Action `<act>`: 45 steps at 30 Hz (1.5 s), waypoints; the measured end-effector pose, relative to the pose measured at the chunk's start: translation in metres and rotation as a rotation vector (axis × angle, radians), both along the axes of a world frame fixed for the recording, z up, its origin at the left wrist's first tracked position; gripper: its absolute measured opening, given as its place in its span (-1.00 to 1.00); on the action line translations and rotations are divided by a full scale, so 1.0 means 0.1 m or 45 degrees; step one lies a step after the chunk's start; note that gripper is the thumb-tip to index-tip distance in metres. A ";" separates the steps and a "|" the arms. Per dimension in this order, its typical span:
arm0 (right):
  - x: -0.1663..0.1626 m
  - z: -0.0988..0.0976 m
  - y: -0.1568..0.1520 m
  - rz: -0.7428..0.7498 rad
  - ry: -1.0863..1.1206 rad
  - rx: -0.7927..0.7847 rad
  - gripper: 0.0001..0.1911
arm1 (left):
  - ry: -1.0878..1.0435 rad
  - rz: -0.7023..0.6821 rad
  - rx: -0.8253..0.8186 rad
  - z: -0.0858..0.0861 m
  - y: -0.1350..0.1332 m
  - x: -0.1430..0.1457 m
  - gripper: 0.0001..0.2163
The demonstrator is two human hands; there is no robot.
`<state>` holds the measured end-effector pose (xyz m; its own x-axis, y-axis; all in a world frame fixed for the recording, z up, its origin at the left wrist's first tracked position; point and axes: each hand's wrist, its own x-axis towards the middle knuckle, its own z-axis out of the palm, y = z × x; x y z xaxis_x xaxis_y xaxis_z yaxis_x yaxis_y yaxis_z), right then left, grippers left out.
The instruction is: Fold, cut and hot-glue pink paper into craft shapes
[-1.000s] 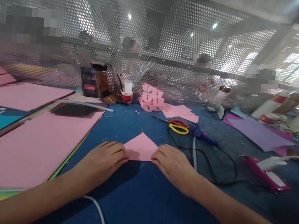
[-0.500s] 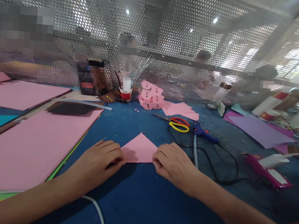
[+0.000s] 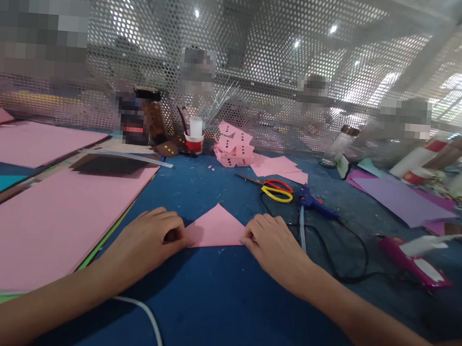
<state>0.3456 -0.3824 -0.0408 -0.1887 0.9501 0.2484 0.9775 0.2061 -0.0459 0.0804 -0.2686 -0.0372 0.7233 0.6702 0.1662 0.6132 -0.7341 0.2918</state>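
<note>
A pink paper folded into a triangle lies on the blue table, its apex pointing away from me. My left hand has its fingers curled onto the triangle's left corner. On the right corner, my right hand presses with bent fingers. Both hands rest on the table and pin the paper between them.
Large pink sheets lie at the left. Behind are red-and-yellow scissors, a blue glue gun with a black cord, a pile of pink dotted pieces, a red cup, jars, purple paper and a magenta tool. A perforated metal screen stands at the back.
Both hands have curled their fingers more tightly at the triangle's bottom corners. The paper has stayed in place; the view has shifted slightly.
</note>
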 end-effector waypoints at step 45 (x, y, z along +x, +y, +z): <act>-0.28 0.12 -0.14 0.336 -0.079 -0.094 -0.70 | 0.216 -0.469 0.499 -0.20 -0.28 0.00 -0.69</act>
<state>0.3179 -0.3967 -0.0287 -0.4448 0.8811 0.1604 0.8917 0.4524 -0.0124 0.0804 -0.2969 -0.0575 0.9360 0.2801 0.2131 0.3106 -0.9421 -0.1263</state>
